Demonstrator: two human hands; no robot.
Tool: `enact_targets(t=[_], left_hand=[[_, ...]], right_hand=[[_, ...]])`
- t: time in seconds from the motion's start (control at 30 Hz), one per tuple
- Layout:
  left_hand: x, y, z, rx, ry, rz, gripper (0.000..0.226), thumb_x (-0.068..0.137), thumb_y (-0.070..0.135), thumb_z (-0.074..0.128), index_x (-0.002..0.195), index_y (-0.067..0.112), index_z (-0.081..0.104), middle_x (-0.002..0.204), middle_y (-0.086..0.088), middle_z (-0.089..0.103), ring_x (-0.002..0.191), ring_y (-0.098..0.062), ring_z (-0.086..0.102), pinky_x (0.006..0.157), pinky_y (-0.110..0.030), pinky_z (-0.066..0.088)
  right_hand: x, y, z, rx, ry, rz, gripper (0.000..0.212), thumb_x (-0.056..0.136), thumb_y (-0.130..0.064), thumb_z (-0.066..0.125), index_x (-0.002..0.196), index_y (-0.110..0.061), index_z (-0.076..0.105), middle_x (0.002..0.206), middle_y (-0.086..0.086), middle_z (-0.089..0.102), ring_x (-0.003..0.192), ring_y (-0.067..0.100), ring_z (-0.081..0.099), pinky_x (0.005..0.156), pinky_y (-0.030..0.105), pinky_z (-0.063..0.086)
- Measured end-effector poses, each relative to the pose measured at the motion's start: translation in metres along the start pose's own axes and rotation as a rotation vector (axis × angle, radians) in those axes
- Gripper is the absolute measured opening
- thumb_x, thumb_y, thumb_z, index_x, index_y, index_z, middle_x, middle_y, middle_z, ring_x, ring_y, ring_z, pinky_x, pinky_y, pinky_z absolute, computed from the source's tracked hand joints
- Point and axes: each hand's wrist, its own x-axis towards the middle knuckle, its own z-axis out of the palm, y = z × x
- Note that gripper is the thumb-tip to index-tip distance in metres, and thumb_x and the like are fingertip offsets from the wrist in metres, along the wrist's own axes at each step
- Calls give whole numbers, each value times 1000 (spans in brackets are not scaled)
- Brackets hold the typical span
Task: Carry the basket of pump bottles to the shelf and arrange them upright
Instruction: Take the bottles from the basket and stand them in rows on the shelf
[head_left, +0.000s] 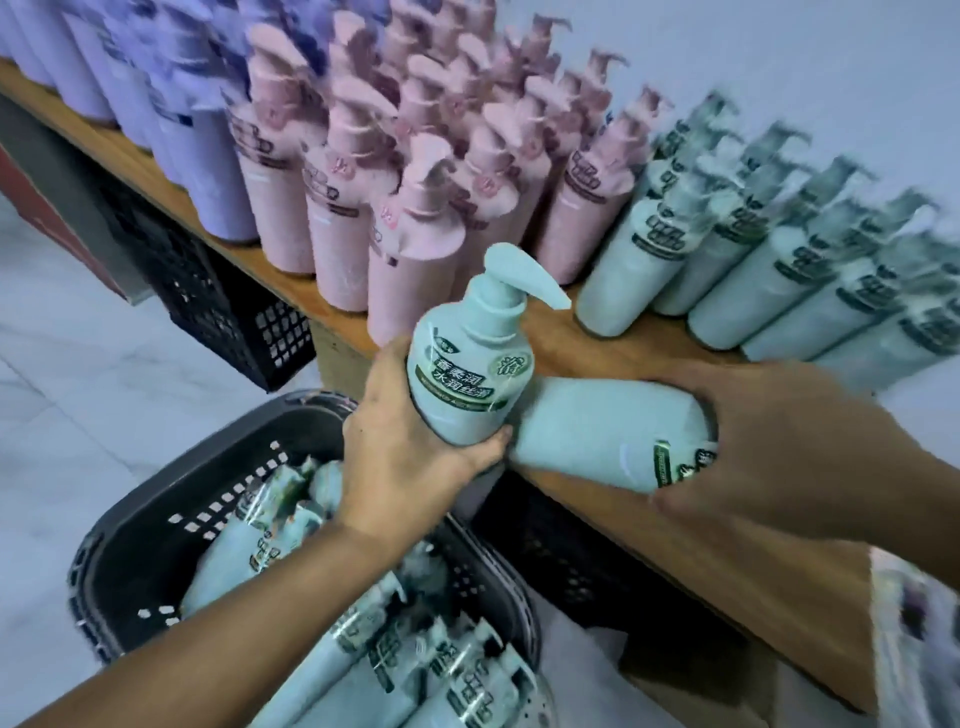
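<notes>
Left hand (410, 447) is wrapped round the lower body of an upright green bottle (470, 364); right hand (769, 441) is clamped on a 2nd bottle (597, 431) lying sideways. Bottles look rigid, slick-wrapped, prob. heavy: grip mid-body, not pump.

Wooden shelf (587, 345) is packed: purple bottles (208, 171) at the left, pink bottles (415, 171) in the middle, pale green bottles (779, 270) on the right, all upright. Down on the floor (78, 374), a dark basket (145, 525).

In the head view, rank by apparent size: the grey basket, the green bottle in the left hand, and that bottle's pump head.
1. Basket, though partly cut off by the frame.
2. Green bottle in the left hand.
3. Pump head, clearly smallest.
</notes>
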Motion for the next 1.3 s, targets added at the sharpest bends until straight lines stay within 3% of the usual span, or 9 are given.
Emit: enact_targets(t=[0.1,0.27,0.53,0.73,0.8,0.9,1.1,1.2,1.3], left_hand=[[16,41,37,-48,-50,65,86,49,50,88,121,35,44,112,18,61,103,0,61,85,-30,53],[22,88,110,-84,-137,93,88,45,50,90,117,47,39,112,21,60,103,7,57,85,-12,45],[6,95,214,-115,-221,56,92,46,39,94,124,29,45,115,17,57,105,4,54,87,-17,46],[3,85,247,-161,-214,67,91,47,36,95,125,26,47,116,14,56,107,5,54,85,-2,39],[3,80,252,-145,-242,104,94,51,37,93,130,22,44,122,9,53,115,-2,52,92,-11,41],[1,75,255,-128,-261,106,99,56,37,92,136,15,38,128,2,48,120,-11,50,97,-23,42],[9,73,263,-119,-263,122,98,61,34,90,138,14,33,129,2,46,118,-8,49,93,-13,41],[5,75,263,-142,-280,97,94,62,40,87,136,35,30,125,9,52,115,-8,54,92,-23,46],[7,79,258,-143,-289,97,92,61,45,86,122,63,19,117,20,55,109,0,56,86,-12,43]], right_hand=[[-8,50,-13,-259,57,-6,69,60,-78,49,119,-43,55,84,-10,65,73,19,65,52,24,41],[-19,99,-21,-446,9,67,55,66,-61,56,118,-44,54,65,-11,39,57,15,40,45,24,12],[2,149,-23,-497,-354,-5,43,56,-39,87,94,-30,69,72,-8,51,63,15,50,51,25,32],[15,154,-13,-516,-329,-15,39,69,-37,81,68,-24,44,73,-4,41,58,16,34,56,27,37],[22,151,-14,-505,-359,-35,47,66,-43,86,68,-24,42,74,-5,38,58,16,30,66,30,40],[22,151,-14,-517,-345,-79,56,61,-56,88,79,-24,46,77,-4,36,59,15,30,55,28,28],[0,155,-7,-504,-165,-113,36,79,-40,78,105,-21,61,83,-4,43,64,14,39,50,29,21],[-6,153,1,-458,-72,-101,15,90,-18,61,104,-23,63,90,-3,51,68,17,48,63,30,27],[-7,150,1,-479,-21,-64,14,93,-19,54,102,-24,62,94,-3,57,93,23,59,82,39,24]])
